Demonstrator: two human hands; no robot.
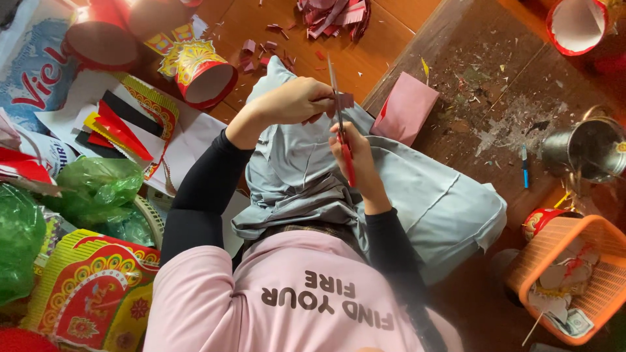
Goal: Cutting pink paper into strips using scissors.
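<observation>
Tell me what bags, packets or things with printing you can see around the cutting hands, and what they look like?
White sack: top left, red and blue printing.
Green plastic bags: left side, crumpled, shiny.
Decorated card sheet: bottom left, red, yellow and green patterns.
Pink packet: right of the hands, flat, plain.
Orange basket: bottom right, holding printed paper pieces.

Paper scraps (334, 14) lie beyond the hands, basket (554, 251) right, bags (98, 186) left.

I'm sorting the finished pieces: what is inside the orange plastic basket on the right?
The orange plastic basket holds flat white paper cut-outs with red and gold trim, plus a thin stick poking out. Whatever lies beneath those pieces is covered.
</observation>
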